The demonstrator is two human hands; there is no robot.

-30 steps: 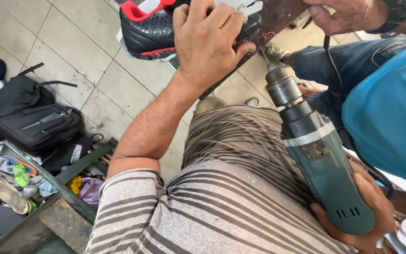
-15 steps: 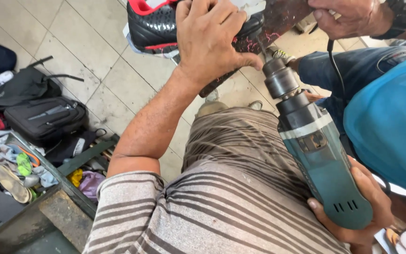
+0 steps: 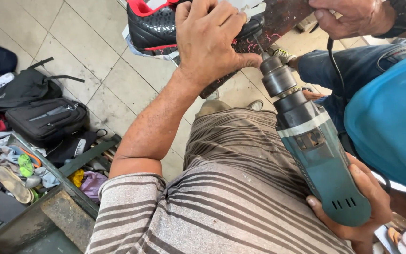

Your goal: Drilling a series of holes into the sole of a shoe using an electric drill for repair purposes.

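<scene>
Right hand (image 3: 360,207) closed around the rear grip of a teal power drill (image 3: 318,160), palm under the housing, fingers wrapped at the back end. Left hand (image 3: 210,40) closed over the top of a black shoe (image 3: 153,26) with red lining, pressing it down against a dark, rust-stained bar (image 3: 278,21).

Tiled floor (image 3: 85,47) carries everything here. Person's lap in striped shirt and striped shorts fills the lower middle. A second person in a blue shirt (image 3: 391,122) and jeans sits at the right edge; that person's hand (image 3: 348,16), with a dark wristband, grips the bar at the top right corner.

Drill angles up from lower right toward top centre. Its grey chuck (image 3: 276,77) sits just below the left hand; the thin bit (image 3: 258,43) meets the underside of the shoe beside the thumb. Black cord (image 3: 334,70) runs down from the top, behind the drill.

Left edge of the floor: black bags (image 3: 43,117) lying flat, near a low box of mixed shoes and rags (image 3: 12,171) at the lower left corner.
</scene>
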